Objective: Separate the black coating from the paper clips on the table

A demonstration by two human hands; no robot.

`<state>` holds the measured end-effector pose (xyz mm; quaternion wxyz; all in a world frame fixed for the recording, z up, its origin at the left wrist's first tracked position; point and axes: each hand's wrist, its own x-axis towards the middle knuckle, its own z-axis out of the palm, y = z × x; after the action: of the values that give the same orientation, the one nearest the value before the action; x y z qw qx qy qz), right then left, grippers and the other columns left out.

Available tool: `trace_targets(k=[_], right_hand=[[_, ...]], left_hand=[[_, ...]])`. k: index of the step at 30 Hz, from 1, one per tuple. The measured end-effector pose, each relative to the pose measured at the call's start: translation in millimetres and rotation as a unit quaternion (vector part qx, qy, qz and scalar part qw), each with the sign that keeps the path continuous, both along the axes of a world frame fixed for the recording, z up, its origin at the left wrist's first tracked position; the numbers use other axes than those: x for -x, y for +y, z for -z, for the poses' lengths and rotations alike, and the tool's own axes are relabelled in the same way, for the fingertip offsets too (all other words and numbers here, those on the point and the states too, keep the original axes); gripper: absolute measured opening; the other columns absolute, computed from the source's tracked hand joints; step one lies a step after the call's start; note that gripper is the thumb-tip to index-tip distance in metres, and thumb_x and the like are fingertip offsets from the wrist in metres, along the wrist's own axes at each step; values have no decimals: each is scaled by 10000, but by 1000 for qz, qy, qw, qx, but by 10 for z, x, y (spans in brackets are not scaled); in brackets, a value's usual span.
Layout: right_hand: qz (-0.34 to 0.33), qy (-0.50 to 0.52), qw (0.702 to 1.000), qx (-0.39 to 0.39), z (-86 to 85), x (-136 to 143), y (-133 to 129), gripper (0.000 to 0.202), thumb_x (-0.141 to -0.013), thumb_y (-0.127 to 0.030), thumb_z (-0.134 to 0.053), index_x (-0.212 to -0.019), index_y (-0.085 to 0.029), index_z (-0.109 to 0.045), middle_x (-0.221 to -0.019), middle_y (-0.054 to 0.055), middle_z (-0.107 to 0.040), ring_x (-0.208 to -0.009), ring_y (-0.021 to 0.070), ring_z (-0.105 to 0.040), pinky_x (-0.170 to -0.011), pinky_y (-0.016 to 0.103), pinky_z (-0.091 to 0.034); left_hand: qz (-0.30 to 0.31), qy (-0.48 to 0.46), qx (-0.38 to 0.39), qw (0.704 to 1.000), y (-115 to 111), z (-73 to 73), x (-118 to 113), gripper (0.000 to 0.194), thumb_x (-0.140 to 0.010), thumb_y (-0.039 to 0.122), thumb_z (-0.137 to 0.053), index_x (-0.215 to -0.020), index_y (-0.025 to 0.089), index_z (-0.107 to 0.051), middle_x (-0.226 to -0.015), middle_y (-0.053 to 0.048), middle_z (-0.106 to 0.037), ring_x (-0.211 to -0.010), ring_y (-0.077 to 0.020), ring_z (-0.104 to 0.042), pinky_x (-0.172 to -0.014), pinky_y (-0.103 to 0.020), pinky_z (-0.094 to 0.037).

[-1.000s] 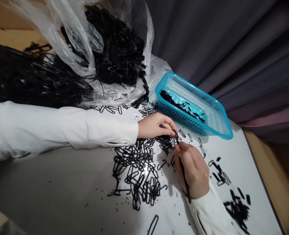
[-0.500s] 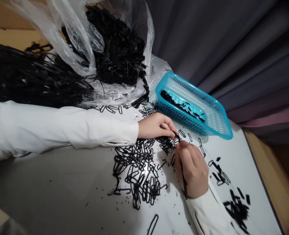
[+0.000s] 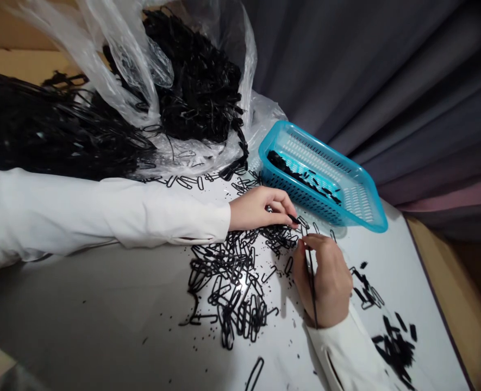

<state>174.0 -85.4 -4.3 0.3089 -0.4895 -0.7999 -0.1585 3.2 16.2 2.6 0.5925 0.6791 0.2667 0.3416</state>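
My left hand [image 3: 262,209] is over the pile of black loops, its thumb and fingers pinched on a small black piece [image 3: 293,219]. Just to the right, my right hand [image 3: 325,277] is closed round slim black tweezers [image 3: 312,285], seen nearly edge-on, with their tip pointing up towards the left fingers. A small gap shows between the two hands. Thin, flattened black loops [image 3: 224,271] lie in a loose heap below and beside my left hand. What the tweezers' tip grips, if anything, is too small to make out.
A blue perforated basket [image 3: 373,203] with black pieces inside stands behind my hands. A clear plastic bag [image 3: 142,92] of black strips leans at the back left, beside a dark bundle [image 3: 52,130]. Short black pieces [image 3: 397,347] lie at the right on the white table [image 3: 101,331].
My right hand has moved slightly right and down, away from the left fingers, and the tweezers have turned edge-on. My left hand stays in place with the small black piece.
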Motion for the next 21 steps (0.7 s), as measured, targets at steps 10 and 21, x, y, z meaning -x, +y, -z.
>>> trace_targets(k=[10, 21], right_hand=[[29, 111, 991, -66, -51, 114, -53, 182, -813, -100, -649, -954, -188, -577, -901, 42, -691, -804, 156, -678, -745, 277, -545], [-11, 112, 992, -49, -13, 62, -62, 179, -796, -95, -667, -891, -204, -562, -903, 18, -704, -794, 127, -683, -727, 224, -534]], left_hand=[[-10, -19, -2, 1000, -4, 3, -9, 63, -799, 122, -640, -849, 118, -602, -806, -39, -744, -876, -140, -711, -828, -281, -507], [-71, 26, -83, 994, -25, 21, 13, 133, -763, 210, -681, -851, 117, -643, -836, -76, -748, -827, -166, -715, -756, -285, -528]])
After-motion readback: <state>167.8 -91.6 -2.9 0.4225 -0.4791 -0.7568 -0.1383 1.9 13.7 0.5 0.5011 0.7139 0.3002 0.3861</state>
